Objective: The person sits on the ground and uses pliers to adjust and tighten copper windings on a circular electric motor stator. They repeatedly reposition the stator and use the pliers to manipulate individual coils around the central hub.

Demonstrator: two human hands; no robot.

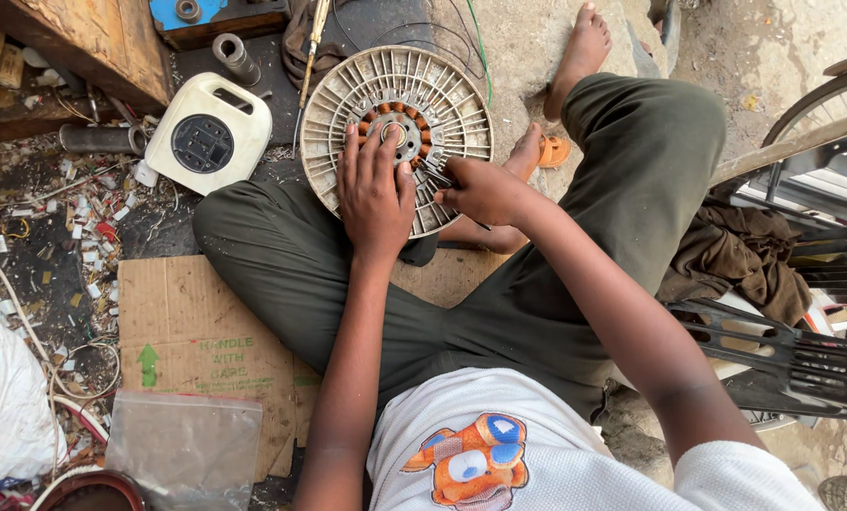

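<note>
A round, ribbed, off-white motor housing (pixel 452 104) with copper windings around its centre leans against my crossed legs. My left hand (pixel 374 185) lies flat on it, fingers spread over the windings and pressing it down. My right hand (pixel 480 189) is closed on a thin metal tool (pixel 433 170) whose tip touches the windings at the housing's right side. I sit cross-legged in dark green trousers on a flattened cardboard sheet (pixel 192 331).
A cream extension-cord reel (pixel 208 132) lies at the left, with metal cylinders (pixel 237 59) and a wooden bench (pixel 92 38) beyond. Wire scraps (pixel 64 246) litter the ground at left. A clear plastic bag (pixel 187 449) lies near. Black fan grilles (pixel 783 355) and a bicycle wheel (pixel 821 95) stand at right.
</note>
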